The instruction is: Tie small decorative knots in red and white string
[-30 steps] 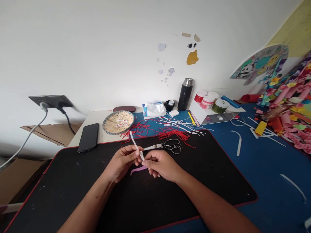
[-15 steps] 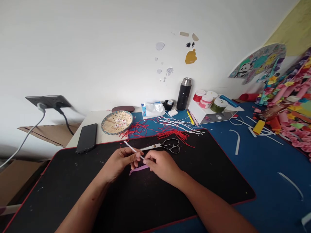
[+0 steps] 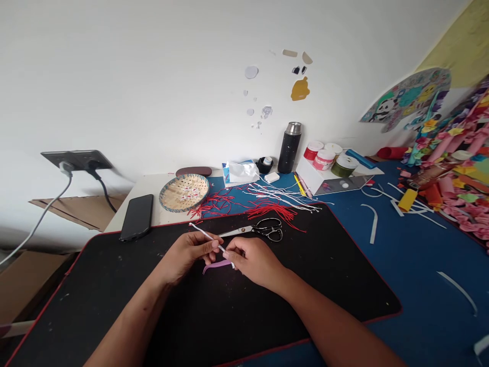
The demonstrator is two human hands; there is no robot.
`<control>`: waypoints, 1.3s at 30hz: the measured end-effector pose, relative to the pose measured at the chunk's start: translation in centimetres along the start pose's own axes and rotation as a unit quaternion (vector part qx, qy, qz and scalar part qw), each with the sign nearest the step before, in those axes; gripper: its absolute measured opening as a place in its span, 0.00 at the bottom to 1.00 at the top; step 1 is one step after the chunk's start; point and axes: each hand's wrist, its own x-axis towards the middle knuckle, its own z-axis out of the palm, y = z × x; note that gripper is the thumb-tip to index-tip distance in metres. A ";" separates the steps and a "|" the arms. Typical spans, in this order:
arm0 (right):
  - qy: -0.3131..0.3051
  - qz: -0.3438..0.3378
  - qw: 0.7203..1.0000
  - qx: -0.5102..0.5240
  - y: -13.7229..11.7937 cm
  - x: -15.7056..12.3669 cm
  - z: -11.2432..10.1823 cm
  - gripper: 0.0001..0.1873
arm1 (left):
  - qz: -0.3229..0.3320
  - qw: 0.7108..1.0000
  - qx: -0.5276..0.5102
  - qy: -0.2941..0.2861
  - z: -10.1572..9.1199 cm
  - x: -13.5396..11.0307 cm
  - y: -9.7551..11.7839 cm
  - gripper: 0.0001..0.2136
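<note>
My left hand (image 3: 189, 255) and my right hand (image 3: 254, 260) meet over the black mat (image 3: 114, 285), fingertips pinched together. Between them they hold a thin white strip (image 3: 204, 233) whose free end points up and left from my left fingers. A pale purple strip (image 3: 216, 265) lies on the mat just under the fingers, touching my right hand. Scissors (image 3: 263, 229) rest on the mat just beyond my hands.
Red cords (image 3: 275, 210) and white strips (image 3: 280, 193) lie behind the scissors. A woven basket (image 3: 184, 192) and a black phone (image 3: 136, 216) sit at the back left. A black flask (image 3: 289, 148), jars (image 3: 324, 159) and a tissue box (image 3: 240, 172) stand by the wall; paper flowers (image 3: 458, 188) fill the right.
The white strip's free end has swung from pointing upward to lying low and leftward. Both hands stayed in place, fingers working it.
</note>
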 end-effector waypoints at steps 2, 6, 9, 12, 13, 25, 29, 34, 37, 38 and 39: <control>-0.002 -0.001 1.000 0.004 0.0 -0.1 0.0 0.07 | 0.000 1.000 -0.005 -0.002 0.0 0.0 -0.1 0.18; -0.011 0.005 1.000 0.019 0.0 -0.1 0.0 0.06 | -0.003 1.000 -0.012 -0.002 0.0 0.0 -0.3 0.18; -0.016 0.014 0.999 0.028 -0.1 -0.2 0.0 0.07 | -0.001 1.000 -0.008 0.001 0.0 0.1 -0.3 0.18; -0.017 0.016 0.999 0.028 -0.2 -0.2 0.0 0.07 | -0.002 1.000 -0.004 0.000 0.0 0.1 -0.3 0.18; -0.016 0.016 0.999 0.027 -0.2 -0.2 0.0 0.07 | -0.001 1.000 -0.004 0.001 0.1 0.2 -0.3 0.18; -0.018 0.012 1.000 0.011 -0.3 -0.2 0.0 0.07 | 0.010 1.000 0.007 0.014 0.6 0.2 -0.1 0.18; -0.021 0.014 0.999 0.020 -0.4 -0.2 -0.1 0.07 | 0.014 1.000 0.001 0.014 0.6 0.1 -0.3 0.18; -0.034 0.023 0.998 0.043 -0.3 -0.2 -0.1 0.08 | 0.007 0.999 0.011 0.038 0.6 0.3 -0.7 0.18; -0.039 0.024 0.997 0.065 0.0 -0.2 0.0 0.08 | 0.010 0.999 0.000 0.039 0.7 0.3 -0.8 0.18; -0.041 0.025 0.996 0.075 0.0 -0.2 0.1 0.08 | 0.010 0.999 -0.009 0.039 0.7 0.3 -0.8 0.18; -0.043 0.026 0.995 0.086 0.1 -0.2 0.1 0.08 | 0.009 0.999 -0.020 0.040 0.7 0.2 -0.7 0.18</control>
